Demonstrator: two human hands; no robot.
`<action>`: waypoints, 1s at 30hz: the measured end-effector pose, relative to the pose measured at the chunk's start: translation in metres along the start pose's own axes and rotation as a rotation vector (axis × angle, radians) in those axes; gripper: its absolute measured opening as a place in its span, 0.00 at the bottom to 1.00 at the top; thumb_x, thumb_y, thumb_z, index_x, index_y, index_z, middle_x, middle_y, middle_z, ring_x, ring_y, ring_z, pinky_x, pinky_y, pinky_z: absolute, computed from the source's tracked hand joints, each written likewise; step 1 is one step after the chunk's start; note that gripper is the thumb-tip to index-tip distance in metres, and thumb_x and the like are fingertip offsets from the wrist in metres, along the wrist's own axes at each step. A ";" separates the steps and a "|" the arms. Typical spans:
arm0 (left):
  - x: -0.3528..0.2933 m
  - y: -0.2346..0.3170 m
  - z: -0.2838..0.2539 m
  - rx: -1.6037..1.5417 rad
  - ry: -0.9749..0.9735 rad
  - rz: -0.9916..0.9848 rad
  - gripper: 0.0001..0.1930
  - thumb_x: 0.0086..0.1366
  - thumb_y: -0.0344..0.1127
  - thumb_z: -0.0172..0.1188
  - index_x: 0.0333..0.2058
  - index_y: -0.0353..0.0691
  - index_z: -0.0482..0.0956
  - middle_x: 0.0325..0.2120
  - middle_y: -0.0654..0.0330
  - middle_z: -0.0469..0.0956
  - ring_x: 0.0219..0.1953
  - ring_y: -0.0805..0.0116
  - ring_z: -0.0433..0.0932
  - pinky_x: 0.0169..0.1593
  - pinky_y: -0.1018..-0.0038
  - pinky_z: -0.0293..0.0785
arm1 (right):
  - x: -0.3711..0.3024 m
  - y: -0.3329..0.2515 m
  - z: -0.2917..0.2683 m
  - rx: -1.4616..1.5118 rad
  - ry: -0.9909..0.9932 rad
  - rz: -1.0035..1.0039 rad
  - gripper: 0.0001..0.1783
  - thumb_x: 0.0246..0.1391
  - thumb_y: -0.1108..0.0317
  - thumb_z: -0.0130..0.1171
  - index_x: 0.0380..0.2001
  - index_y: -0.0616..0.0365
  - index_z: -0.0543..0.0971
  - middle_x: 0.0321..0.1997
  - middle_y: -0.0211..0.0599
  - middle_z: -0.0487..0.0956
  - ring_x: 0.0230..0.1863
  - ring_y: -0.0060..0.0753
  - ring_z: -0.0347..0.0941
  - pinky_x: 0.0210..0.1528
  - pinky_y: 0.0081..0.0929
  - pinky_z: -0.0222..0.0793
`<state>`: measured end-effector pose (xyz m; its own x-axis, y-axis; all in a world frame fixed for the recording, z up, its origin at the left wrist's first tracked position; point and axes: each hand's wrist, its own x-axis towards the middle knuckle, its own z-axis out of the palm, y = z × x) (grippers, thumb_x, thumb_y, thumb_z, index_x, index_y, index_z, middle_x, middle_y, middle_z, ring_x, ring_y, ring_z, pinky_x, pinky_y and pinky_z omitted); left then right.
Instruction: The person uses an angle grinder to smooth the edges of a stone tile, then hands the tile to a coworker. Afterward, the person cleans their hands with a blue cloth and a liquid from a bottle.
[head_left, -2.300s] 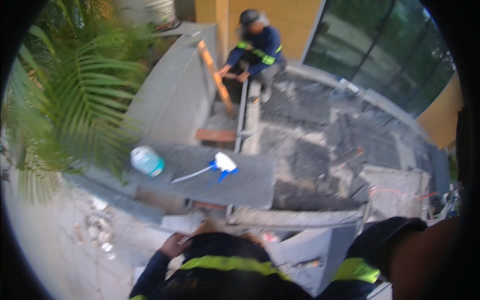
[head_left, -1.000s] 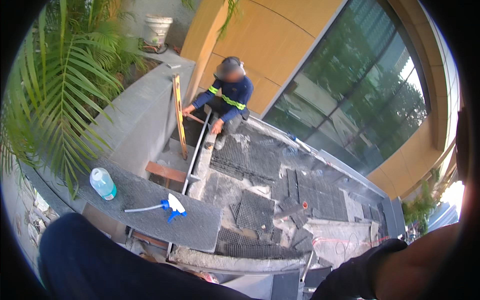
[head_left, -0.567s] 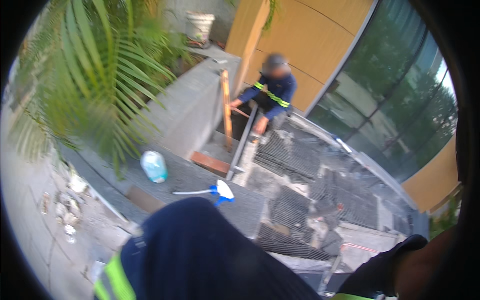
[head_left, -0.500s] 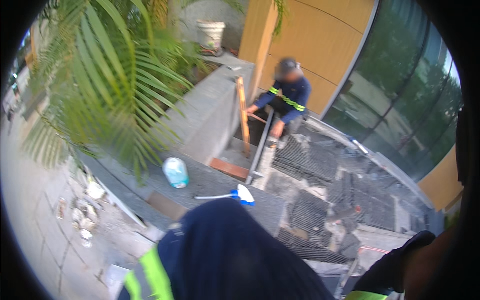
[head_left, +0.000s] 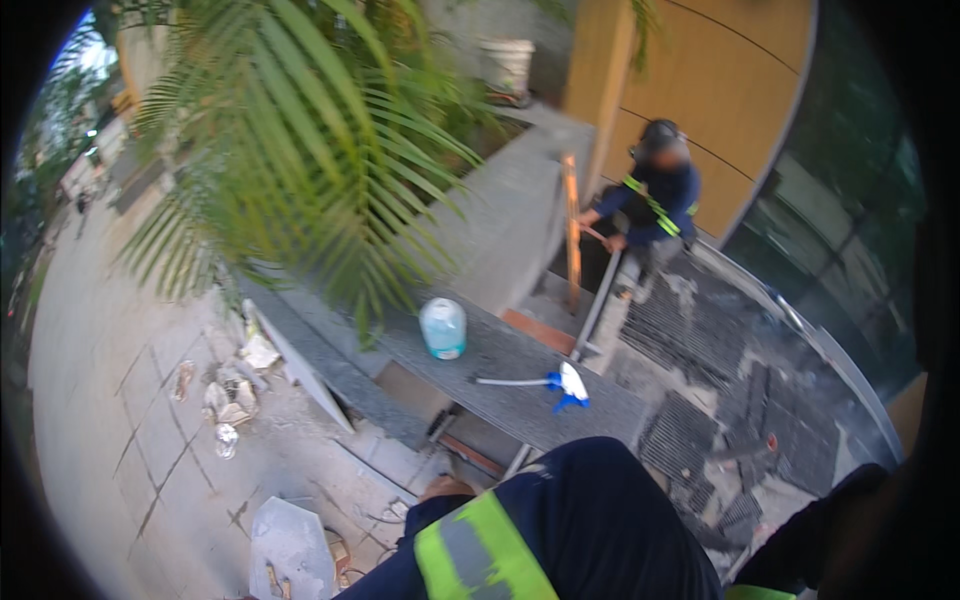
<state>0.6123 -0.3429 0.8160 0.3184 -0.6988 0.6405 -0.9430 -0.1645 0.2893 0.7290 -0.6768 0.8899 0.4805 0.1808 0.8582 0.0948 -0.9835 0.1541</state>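
My left hand (head_left: 445, 487) shows only in part at the lower middle, beyond a navy sleeve. It is low beside the stone ledge (head_left: 500, 365), and its fingers are hidden. My right hand is out of view; a dark blurred sleeve (head_left: 835, 520) shows at the lower right. On the ledge stands a clear bottle (head_left: 443, 328) with light blue liquid. Near it lies a blue and white spray trigger (head_left: 570, 386), its thin tube pointing left, apart from the bottle. A navy-clothed limb (head_left: 600, 500) of mine covers the bottom middle.
A co-worker (head_left: 655, 195) crouches by the wooden wall, hands at a metal bar beside an opening. An orange wooden post (head_left: 572, 235) stands there. Palm fronds (head_left: 310, 170) overhang the ledge. Dark ribbed tiles (head_left: 685, 330) cover the right floor; rubble (head_left: 230, 395) lies left.
The view has swung left and down, so the scene sits farther right. My left hand has come into view, along with a grey slab on the ground. The bottle and trigger lie as before.
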 end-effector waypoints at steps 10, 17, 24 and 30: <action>-0.007 -0.001 -0.004 0.091 0.004 -0.034 0.12 0.58 0.31 0.50 0.39 0.33 0.73 0.40 0.45 0.70 0.39 0.52 0.76 0.40 0.66 0.75 | 0.008 -0.021 0.041 0.112 0.071 -0.016 0.08 0.48 0.65 0.53 0.28 0.55 0.78 0.30 0.35 0.77 0.33 0.33 0.74 0.36 0.33 0.69; -0.053 0.007 -0.055 0.059 -0.091 -0.051 0.12 0.58 0.31 0.49 0.39 0.32 0.73 0.40 0.45 0.70 0.38 0.52 0.77 0.39 0.66 0.75 | 0.017 -0.007 0.017 0.043 0.060 -0.054 0.08 0.47 0.64 0.53 0.27 0.54 0.78 0.29 0.34 0.77 0.32 0.33 0.75 0.35 0.33 0.69; -0.230 0.024 -0.098 -0.692 -0.153 -0.846 0.19 0.62 0.39 0.59 0.49 0.35 0.73 0.41 0.53 0.74 0.44 0.57 0.74 0.47 0.70 0.71 | -0.021 -0.025 0.058 0.182 0.179 -0.156 0.07 0.46 0.64 0.53 0.26 0.53 0.78 0.27 0.33 0.77 0.31 0.32 0.75 0.33 0.33 0.69; -0.424 0.134 0.023 -0.351 1.139 -1.849 0.10 0.62 0.29 0.55 0.42 0.35 0.77 0.27 0.67 0.75 0.29 0.78 0.71 0.38 0.80 0.70 | -0.143 -0.018 0.149 0.322 0.131 -0.127 0.07 0.46 0.63 0.53 0.25 0.53 0.78 0.26 0.32 0.77 0.30 0.31 0.75 0.32 0.33 0.69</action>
<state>0.3485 -0.0848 0.5665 0.6103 0.6594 -0.4390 0.4071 0.2144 0.8879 0.7884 -0.6839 0.6918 0.3337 0.2779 0.9008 0.4258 -0.8970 0.1190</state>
